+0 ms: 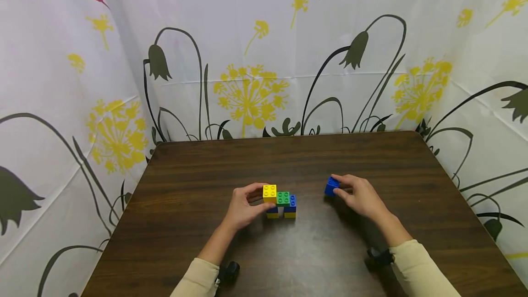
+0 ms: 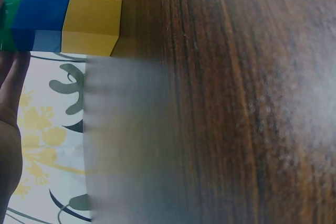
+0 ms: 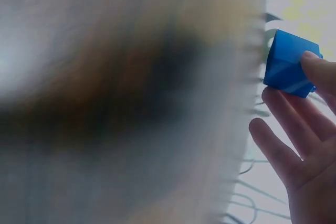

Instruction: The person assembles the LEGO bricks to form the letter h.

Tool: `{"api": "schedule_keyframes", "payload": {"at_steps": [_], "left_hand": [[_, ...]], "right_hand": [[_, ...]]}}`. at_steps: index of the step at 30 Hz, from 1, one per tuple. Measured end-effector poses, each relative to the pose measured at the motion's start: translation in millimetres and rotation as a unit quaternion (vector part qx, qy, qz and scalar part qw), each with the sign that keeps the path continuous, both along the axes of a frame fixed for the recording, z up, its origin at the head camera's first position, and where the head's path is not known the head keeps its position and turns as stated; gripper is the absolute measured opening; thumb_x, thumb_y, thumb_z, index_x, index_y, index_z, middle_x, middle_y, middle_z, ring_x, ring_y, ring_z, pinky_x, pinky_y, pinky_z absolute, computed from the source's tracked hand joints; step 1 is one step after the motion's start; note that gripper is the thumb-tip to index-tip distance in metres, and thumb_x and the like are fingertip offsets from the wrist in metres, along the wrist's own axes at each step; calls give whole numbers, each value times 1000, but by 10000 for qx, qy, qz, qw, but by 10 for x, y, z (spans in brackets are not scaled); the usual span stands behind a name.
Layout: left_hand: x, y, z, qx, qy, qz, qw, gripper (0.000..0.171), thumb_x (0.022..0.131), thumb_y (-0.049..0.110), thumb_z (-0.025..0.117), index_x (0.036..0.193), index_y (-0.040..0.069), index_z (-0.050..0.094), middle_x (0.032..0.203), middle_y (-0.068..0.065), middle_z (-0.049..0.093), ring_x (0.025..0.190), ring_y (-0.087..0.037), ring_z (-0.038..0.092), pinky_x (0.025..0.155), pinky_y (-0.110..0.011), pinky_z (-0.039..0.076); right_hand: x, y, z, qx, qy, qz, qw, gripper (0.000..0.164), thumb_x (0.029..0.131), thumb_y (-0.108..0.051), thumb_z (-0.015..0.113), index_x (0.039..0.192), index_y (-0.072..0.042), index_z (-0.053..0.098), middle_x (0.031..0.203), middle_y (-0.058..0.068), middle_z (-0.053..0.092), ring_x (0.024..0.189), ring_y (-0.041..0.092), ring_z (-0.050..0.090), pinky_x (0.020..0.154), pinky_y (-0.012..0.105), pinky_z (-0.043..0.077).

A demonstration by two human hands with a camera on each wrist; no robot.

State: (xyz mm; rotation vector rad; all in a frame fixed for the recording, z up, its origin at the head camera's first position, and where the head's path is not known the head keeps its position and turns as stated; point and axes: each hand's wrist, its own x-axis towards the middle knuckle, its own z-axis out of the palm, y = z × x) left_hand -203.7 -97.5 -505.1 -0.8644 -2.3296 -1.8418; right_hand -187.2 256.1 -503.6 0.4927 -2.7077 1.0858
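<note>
A small structure of toy building bricks stands on the table, its two legs made of blue bricks point(image 1: 293, 200) over yellow bricks point(image 1: 290, 215). Across the top lies a green brick point(image 1: 283, 198), and a yellow brick point(image 1: 270, 191) sits at the upper left. My left hand point(image 1: 244, 207) grips the structure from its left side, thumb in front and fingers behind. To the right, my right hand point(image 1: 363, 198) pinches a single blue brick point(image 3: 291, 64) between thumb and fingers, apart from the structure. The left wrist view shows the structure's blue side point(image 2: 42, 14) close up.
The dark wooden table point(image 1: 198, 164) reaches back to a white curtain point(image 1: 264, 26) printed with flowers. Dark wrist cameras point(image 1: 228, 273) are strapped to both forearms.
</note>
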Motion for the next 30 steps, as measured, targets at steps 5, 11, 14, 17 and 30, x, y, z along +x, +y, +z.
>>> {"api": "schedule_keyframes", "payload": {"at_steps": [5,11,14,17,30], "left_hand": [[-2,0,-21,-37,80,-13,10000,41,76,-2,82,115,-1,67,108,-18,70,96,-29,70,82,-36,57],[-11,2,-16,11,-43,-24,10000,43,76,1,83,115,4,68,109,-11,70,97,-22,69,84,-32,56],[-14,2,-8,41,6,-89,10000,41,77,4,83,115,7,68,109,-9,71,97,-22,70,84,-33,56],[-16,-1,-8,88,69,-175,9998,41,78,5,83,116,7,68,109,-9,71,98,-24,69,84,-34,56],[52,31,160,237,162,-307,9991,38,77,-6,79,113,-3,67,106,-17,71,98,-31,69,83,-38,56]], "right_hand": [[-26,-162,188,-199,223,217,9993,45,88,-4,73,132,-3,61,113,12,66,95,26,69,78,38,58],[-16,-450,413,-473,389,476,9970,46,88,-3,73,132,-5,61,114,8,65,96,22,68,79,37,58],[1,-607,502,-574,387,655,9954,46,89,-4,71,134,-7,61,115,5,64,97,19,67,80,35,58],[31,-764,582,-642,422,825,9936,47,90,-6,71,135,-10,60,116,3,63,98,17,66,82,37,57],[84,-1303,777,-779,683,1469,9837,45,96,-13,65,140,-15,56,120,-3,60,98,7,64,82,26,55]]}}
